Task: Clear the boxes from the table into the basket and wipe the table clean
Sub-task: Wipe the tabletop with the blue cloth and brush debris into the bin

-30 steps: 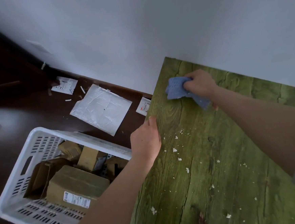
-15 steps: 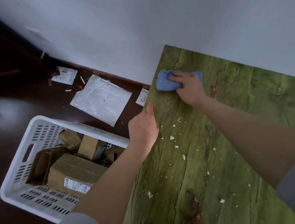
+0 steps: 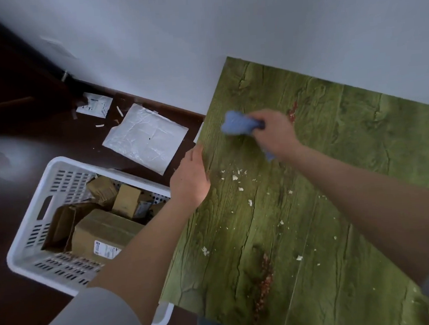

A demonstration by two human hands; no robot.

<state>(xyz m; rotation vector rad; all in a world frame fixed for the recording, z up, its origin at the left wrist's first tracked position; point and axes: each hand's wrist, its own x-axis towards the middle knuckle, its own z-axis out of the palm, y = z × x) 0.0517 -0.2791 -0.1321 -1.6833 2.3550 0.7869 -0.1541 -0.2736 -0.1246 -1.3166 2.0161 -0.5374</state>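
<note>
Wiping: right hand [image 3: 274, 133] grips blue cloth [image 3: 236, 126], centre frame; left hand [image 3: 191, 179] open against tabletop [image 3: 349, 157] left edge. Risk (my guess): crumbs [image 3: 235, 177] swept past it onto floor [image 3: 15, 157].

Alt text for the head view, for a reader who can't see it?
Right hand grips a blue cloth over the green table, strewn with white crumbs; left hand is at its edge, beside a white basket of boxes.

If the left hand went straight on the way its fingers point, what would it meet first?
Likely nothing until the wall: the left hand points along the table edge, and the cloth in the right hand lies right of that line. Depth is unclear.
</note>
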